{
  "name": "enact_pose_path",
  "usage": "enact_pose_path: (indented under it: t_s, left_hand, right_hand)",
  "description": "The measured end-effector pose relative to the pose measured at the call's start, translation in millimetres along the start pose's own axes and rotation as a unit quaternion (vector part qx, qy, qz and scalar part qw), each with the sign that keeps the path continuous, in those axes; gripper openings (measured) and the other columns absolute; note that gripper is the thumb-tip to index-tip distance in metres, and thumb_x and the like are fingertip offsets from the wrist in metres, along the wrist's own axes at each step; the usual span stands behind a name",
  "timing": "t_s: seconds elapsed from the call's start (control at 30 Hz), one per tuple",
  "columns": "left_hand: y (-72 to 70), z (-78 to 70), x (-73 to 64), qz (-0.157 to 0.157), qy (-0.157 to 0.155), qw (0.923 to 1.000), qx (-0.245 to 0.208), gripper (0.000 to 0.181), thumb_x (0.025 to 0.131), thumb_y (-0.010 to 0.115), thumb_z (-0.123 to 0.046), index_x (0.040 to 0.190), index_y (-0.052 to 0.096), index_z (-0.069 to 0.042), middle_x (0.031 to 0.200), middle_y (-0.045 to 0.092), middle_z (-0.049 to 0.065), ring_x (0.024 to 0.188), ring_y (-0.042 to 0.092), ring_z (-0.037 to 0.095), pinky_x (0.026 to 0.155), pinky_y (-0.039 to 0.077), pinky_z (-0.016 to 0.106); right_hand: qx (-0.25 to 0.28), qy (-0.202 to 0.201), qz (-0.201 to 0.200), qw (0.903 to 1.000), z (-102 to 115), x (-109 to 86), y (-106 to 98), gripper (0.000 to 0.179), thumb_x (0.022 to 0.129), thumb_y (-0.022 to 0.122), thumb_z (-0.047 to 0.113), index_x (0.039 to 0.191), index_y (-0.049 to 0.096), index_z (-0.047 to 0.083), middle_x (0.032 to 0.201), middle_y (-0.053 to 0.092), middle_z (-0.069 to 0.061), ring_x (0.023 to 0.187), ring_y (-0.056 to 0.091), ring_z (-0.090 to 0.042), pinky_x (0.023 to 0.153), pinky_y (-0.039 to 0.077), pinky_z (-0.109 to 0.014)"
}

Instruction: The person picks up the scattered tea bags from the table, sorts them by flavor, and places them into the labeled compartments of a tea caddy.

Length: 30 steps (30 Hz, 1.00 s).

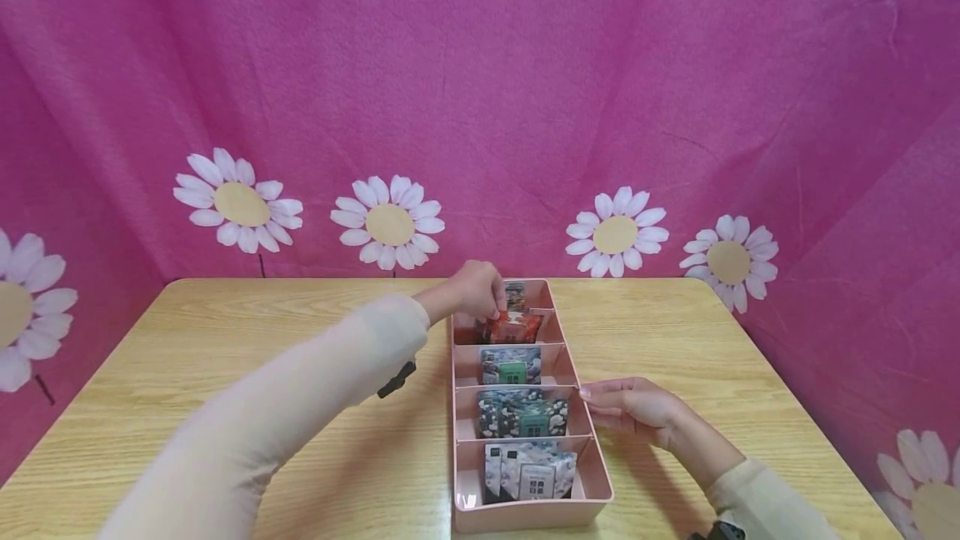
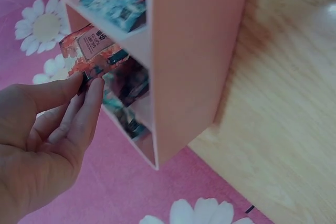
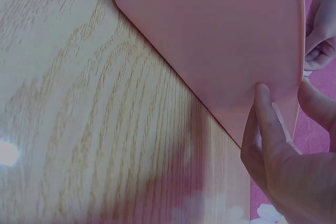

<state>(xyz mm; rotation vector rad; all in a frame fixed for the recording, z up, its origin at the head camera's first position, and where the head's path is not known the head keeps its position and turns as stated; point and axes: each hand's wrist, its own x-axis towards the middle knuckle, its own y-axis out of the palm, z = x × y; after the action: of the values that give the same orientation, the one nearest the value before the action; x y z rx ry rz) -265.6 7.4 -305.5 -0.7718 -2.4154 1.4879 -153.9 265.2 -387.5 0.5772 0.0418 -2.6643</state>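
A long pink divided box (image 1: 532, 515) stands on the table, with tea bag sachets in its compartments. My left hand (image 1: 477, 288) pinches a red tea sachet (image 2: 93, 48) between thumb and fingers at the compartment second from the far end. The lettering on that sachet reads black tea. Beside the box's right side, my right hand (image 1: 633, 408) holds the wall, its thumb at the rim and its fingers (image 3: 262, 95) against the outer face. Blue sachets (image 1: 512, 363), dark green sachets (image 1: 522, 413) and white sachets (image 1: 528, 473) stand in the nearer compartments.
The wooden table (image 1: 337, 457) extends on both sides of the box. A pink curtain (image 1: 480, 107) printed with daisies hangs behind it. Another sachet (image 1: 515, 297) sits in the farthest compartment, partly hidden.
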Motion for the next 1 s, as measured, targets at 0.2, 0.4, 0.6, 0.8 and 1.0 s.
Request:
enact_pose_path:
  t_s: [0.2, 0.4, 0.6, 0.8, 1.0]
  left_hand:
    - [12.5, 3.5, -2.8, 0.006, -0.003, 1.0, -0.007, 0.007, 0.076, 0.07, 0.006, 0.078, 0.072, -0.001, 0.069, 0.068, 0.006, 0.051, 0.054, 0.005, 0.053, 0.05, 0.017]
    - [17.3, 14.1, -8.0, -0.014, 0.024, 0.9996, 0.003, 0.008, 0.079, 0.068, 0.003, 0.08, 0.074, -0.003, 0.078, 0.072, 0.007, 0.067, 0.057, 0.01, 0.062, 0.048, 0.018]
    - [9.2, 25.9, -21.0, -0.019, 0.044, 0.9985, -0.023, 0.017, 0.082, 0.065, 0.002, 0.094, 0.075, -0.004, 0.093, 0.076, 0.009, 0.09, 0.071, 0.018, 0.075, 0.055, 0.023]
    - [-1.5, 37.4, -38.0, -0.028, 0.05, 0.9967, -0.058, 0.017, 0.085, 0.066, -0.004, 0.099, 0.074, -0.004, 0.099, 0.076, 0.009, 0.096, 0.071, 0.02, 0.081, 0.056, 0.027]
    - [-4.5, 53.9, -64.2, -0.051, 0.053, 0.9933, -0.088, 0.016, 0.088, 0.067, -0.013, 0.1, 0.074, -0.005, 0.099, 0.075, 0.008, 0.093, 0.069, 0.02, 0.079, 0.054, 0.03]
  right_hand:
    - [-0.004, 0.0, -0.005, 1.0, 0, 0.7, 1, 0.034, 0.091, 0.065, 0.016, 0.116, 0.064, -0.006, 0.097, 0.072, 0.008, 0.089, 0.067, -0.001, 0.086, 0.056, -0.025]
    - [0.004, 0.005, -0.012, 0.9999, -1, 0.8, 3, 0.032, 0.091, 0.065, 0.016, 0.115, 0.065, -0.005, 0.095, 0.073, 0.007, 0.088, 0.068, -0.002, 0.085, 0.056, -0.025]
    - [0.009, 0.017, -0.014, 0.9997, -1, 0.9, 2, 0.03, 0.091, 0.064, 0.017, 0.114, 0.066, -0.003, 0.095, 0.073, 0.006, 0.088, 0.069, -0.003, 0.084, 0.056, -0.026]
    - [0.002, 0.017, -0.017, 0.9997, -3, 3.2, 2, 0.031, 0.091, 0.064, 0.019, 0.114, 0.066, -0.002, 0.094, 0.074, 0.006, 0.088, 0.069, -0.004, 0.084, 0.057, -0.026]
    - [0.003, 0.005, -0.022, 0.9997, -6, 0.0, 4, 0.045, 0.091, 0.065, 0.02, 0.121, 0.058, -0.012, 0.094, 0.073, 0.006, 0.087, 0.069, -0.004, 0.084, 0.057, -0.026]
